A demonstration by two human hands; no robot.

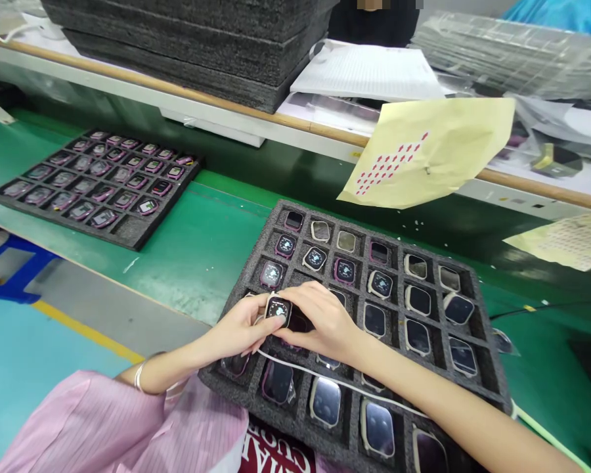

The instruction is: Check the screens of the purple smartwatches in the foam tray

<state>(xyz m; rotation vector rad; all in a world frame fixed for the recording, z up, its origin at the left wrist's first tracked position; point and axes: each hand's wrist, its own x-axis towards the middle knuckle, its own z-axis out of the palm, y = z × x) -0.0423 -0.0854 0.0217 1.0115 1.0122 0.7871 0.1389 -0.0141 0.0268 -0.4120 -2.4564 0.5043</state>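
Note:
A small smartwatch [278,309] without a strap, its screen lit with a dial, is held between my two hands over the near tray. My left hand [243,323] is closed on it, the thumb lying on the lower part of the screen. From the other side, my right hand [328,320] pinches the watch's edge with bent fingers. Below them is a dark foam tray [477,289] with square pockets, several holding watches in purple or pale cases; some screens are lit. A white cable [320,374] runs across the tray from under my left hand toward my right forearm.
Another foam tray [128,238] of purple watches lies left on the green bench [211,217]. Behind, a shelf [315,135] bears stacked black foam [187,46], papers [364,69] and clear plastic trays [512,52]. A yellow sheet [438,144] hangs off its edge. Someone in dark clothing is beyond.

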